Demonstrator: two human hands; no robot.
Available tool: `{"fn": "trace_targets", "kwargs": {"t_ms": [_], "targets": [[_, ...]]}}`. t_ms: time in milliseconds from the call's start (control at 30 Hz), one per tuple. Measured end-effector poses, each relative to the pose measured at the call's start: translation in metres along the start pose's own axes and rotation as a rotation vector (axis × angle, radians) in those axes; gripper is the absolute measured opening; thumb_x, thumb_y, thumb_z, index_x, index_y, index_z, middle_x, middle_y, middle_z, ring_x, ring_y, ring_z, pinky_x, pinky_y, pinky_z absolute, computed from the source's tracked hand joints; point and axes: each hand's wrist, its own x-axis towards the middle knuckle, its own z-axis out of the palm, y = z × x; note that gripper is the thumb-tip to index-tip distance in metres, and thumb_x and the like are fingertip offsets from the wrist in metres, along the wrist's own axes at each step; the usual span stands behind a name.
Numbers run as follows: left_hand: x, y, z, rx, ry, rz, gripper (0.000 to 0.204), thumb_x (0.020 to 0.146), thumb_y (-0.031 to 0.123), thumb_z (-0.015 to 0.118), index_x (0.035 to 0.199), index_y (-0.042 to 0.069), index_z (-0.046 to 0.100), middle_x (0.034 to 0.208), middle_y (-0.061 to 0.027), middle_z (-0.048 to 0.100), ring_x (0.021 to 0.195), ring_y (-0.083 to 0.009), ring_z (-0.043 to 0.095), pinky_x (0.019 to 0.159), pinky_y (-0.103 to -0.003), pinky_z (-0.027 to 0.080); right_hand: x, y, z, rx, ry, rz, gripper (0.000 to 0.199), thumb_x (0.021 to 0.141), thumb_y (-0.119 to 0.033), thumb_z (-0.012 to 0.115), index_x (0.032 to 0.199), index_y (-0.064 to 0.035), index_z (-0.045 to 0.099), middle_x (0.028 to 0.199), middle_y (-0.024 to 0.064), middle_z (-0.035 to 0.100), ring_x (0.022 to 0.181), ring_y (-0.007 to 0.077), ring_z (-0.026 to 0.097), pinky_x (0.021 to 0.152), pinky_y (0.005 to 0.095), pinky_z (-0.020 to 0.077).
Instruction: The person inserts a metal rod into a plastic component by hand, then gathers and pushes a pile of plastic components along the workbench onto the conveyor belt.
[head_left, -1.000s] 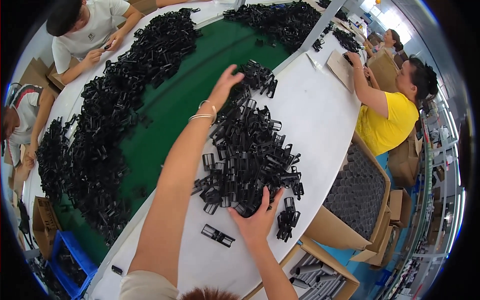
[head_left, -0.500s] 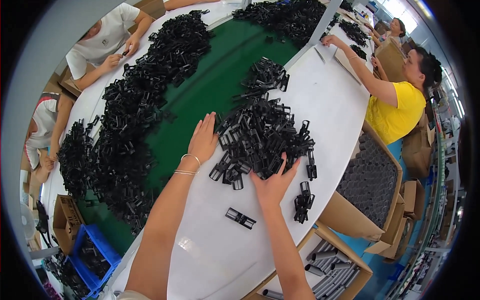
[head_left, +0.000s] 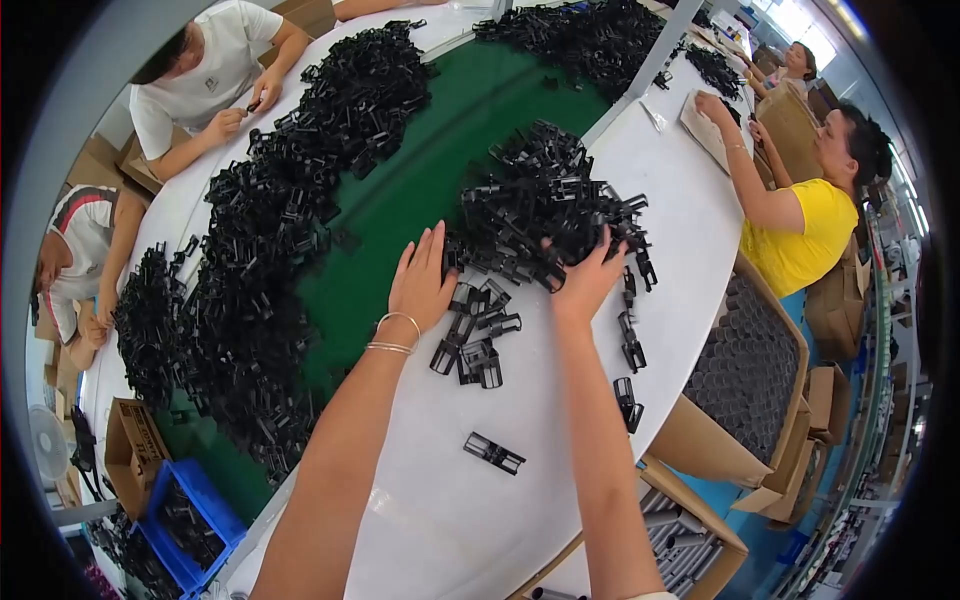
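Observation:
A heap of black plastic clip-like parts [head_left: 545, 205] lies on the white table, spilling over the edge of the green belt. Against its near left side rests my left hand [head_left: 420, 285], its fingers stretched out and a bracelet at the wrist. My right hand [head_left: 588, 282] presses into the near right side of the heap with fingers spread; some fingertips are hidden among the parts. Several loose black parts [head_left: 478, 340] lie between my hands, nearer to me. One single black part [head_left: 494, 453] sits apart, and a few others [head_left: 630, 345] trail down the right.
Beyond the green belt [head_left: 385, 215] runs a long bank of black parts [head_left: 265, 230]. A blue crate [head_left: 235, 528] stands at the lower left. Cardboard boxes with dark round pieces [head_left: 745, 370] and grey tubes [head_left: 690, 560] flank the table's right. Co-workers [head_left: 812, 235] sit around.
Both hands have shifted, the right one farther away and rightward. The heap has slid away from me, leaving several parts behind. The co-worker in yellow has lowered a hand to a cardboard piece.

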Motion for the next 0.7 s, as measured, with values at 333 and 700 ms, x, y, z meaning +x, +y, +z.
{"fn": "trace_targets", "kwargs": {"t_ms": [333, 700], "targets": [[-0.004, 0.004, 0.007, -0.007, -0.035, 0.013, 0.076, 0.094, 0.026, 0.053, 0.156, 0.006, 0.015, 0.157, -0.0138, 0.032, 0.147, -0.0273, 0.027, 0.12, -0.041, 0.019, 0.143, 0.01, 0.057, -0.001, -0.05, -0.074, 0.091, 0.067, -0.032, 0.086, 0.145, -0.0155, 0.043, 0.149, 0.0381, 0.021, 0.134, 0.0611, 0.02, 0.111, 0.0613, 0.0272], [0.003, -0.015, 0.003, 0.021, 0.013, 0.039, 0.072, 0.095, 0.023, 0.053, 0.156, 0.007, 0.017, 0.155, -0.0144, 0.035, 0.144, -0.0293, 0.031, 0.119, -0.043, 0.021, 0.075, 0.024, -0.122, 0.159, -0.282, -0.547, 0.065, 0.081, -0.027, 0.076, 0.138, -0.0065, 0.052, 0.148, 0.0247, 0.042, 0.136, 0.0371, 0.044, 0.11, 0.0413, 0.0366]]}}
